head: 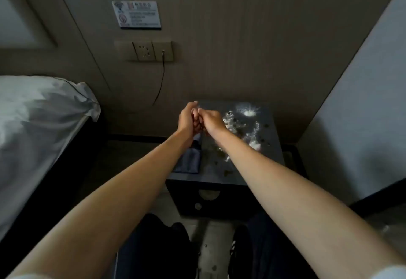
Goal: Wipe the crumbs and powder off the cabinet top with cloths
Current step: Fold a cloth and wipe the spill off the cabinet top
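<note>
A small dark cabinet [272, 158] stands against the wall between the bed and a side panel. White powder [249, 113] and dark crumbs [232, 123] are strewn over the right and middle of its top. A folded grey-blue cloth [190, 160] lies on the top's left side, partly hidden under my left forearm. My left hand [187, 120] and my right hand [212, 120] are held together above the back left of the top, fingers curled and touching each other. No cloth shows in either hand.
A bed with a white pillow [39, 120] fills the left. The wall behind carries a socket plate [151, 51] with a hanging black cable [161, 81] and a small sign [137, 15]. A pale panel [360, 125] stands right. My shoes [182, 234] are below the cabinet front.
</note>
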Tool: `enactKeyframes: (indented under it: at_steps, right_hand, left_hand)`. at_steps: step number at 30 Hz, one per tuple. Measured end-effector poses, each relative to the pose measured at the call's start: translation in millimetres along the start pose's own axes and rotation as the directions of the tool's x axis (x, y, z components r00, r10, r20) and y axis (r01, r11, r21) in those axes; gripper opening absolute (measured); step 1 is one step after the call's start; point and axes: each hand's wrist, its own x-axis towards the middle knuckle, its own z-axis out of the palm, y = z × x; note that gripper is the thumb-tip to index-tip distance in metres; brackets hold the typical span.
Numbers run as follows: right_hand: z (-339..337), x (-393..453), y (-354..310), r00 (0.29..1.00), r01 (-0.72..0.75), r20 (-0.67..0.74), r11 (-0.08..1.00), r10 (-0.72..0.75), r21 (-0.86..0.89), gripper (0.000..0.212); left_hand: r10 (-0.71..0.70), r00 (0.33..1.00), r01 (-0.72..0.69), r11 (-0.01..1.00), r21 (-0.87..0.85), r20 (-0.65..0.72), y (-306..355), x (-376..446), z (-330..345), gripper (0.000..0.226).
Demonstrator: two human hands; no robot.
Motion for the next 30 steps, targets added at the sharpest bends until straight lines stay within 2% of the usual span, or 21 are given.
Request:
enactKeyframes:
  at_steps: [2, 5, 7, 10, 13, 15, 17, 19, 21, 23, 25, 27, 30]
  right_hand:
    - [12.7, 16.8, 19.5, 0.999, -0.045, -0.002, 0.999, 0.045, -0.005, 0.043]
    - [32.7, 33.7, 61.2, 0.994, -0.11, -0.006, 0.994, 0.11, -0.017, 0.044]
    - [42.2, 40.5, 86.1, 0.992, -0.124, -0.023, 0.989, 0.122, -0.076, 0.041]
    - [49.0, 45.4, 120.4, 0.99, -0.135, -0.012, 0.953, 0.137, -0.272, 0.03]
    - [54.3, 51.5, 146.6, 0.998, -0.055, 0.002, 0.894, 0.062, -0.444, 0.031]
    - [57.7, 52.2, 160.7, 0.998, 0.048, 0.005, 0.803, -0.056, -0.595, 0.024]
    - [59.2, 47.6, 174.9, 0.985, 0.142, 0.049, 0.629, -0.163, -0.764, 0.017]
    - [58.8, 41.9, 186.6, 0.966, 0.212, 0.118, 0.442, -0.231, -0.872, 0.023]
    - [58.3, 37.4, 194.1, 0.942, 0.275, 0.174, 0.364, -0.287, -0.89, 0.03]
    - [60.4, 33.7, 201.5, 0.926, 0.318, 0.208, 0.35, -0.316, -0.881, 0.039]
    - [63.8, 29.2, 210.7, 0.931, 0.32, 0.215, 0.376, -0.295, -0.869, 0.048]
    - [66.2, 23.8, 222.2, 0.941, 0.314, 0.246, 0.33, -0.233, -0.89, 0.059]
    - [65.7, 19.0, 232.0, 0.937, 0.323, 0.269, 0.264, -0.222, -0.909, 0.066]
  left_hand:
    - [-0.043, 0.999, 0.042, 0.999, -0.016, -0.018, -9.2, 14.0, -10.8, 0.05]
    - [-0.055, 0.99, 0.06, 0.998, 0.035, -0.131, -39.2, 28.4, -35.6, 0.05]
    - [-0.04, 0.98, 0.069, 0.987, 0.143, -0.197, -60.4, 39.2, -53.6, 0.048]
    - [0.025, 0.975, 0.067, 0.916, 0.395, -0.222, -88.2, 49.9, -76.7, 0.036]
    - [0.203, 0.965, -0.037, 0.733, 0.679, -0.166, -106.6, 52.2, -93.5, 0.034]
    - [0.328, 0.939, -0.126, 0.595, 0.794, -0.097, -118.9, 52.7, -106.7, 0.03]
    - [0.393, 0.919, -0.191, 0.424, 0.885, 0.01, -131.7, 51.7, -120.2, 0.019]
    - [0.435, 0.895, -0.231, 0.255, 0.939, 0.102, -142.0, 47.9, -128.4, 0.012]
    - [0.464, 0.869, -0.238, 0.082, 0.968, 0.174, -150.7, 45.1, -132.7, 0.024]
    - [0.409, 0.88, -0.246, -0.041, 0.968, 0.241, -158.8, 44.7, -138.9, 0.045]
    - [0.315, 0.902, -0.271, -0.119, 0.955, 0.295, -164.7, 42.1, -146.5, 0.057]
    - [0.263, 0.91, -0.286, -0.163, 0.944, 0.321, -168.2, 35.4, -152.2, 0.065]
    - [0.245, 0.932, -0.233, -0.158, 0.959, 0.267, -172.0, 31.3, -155.5, 0.069]
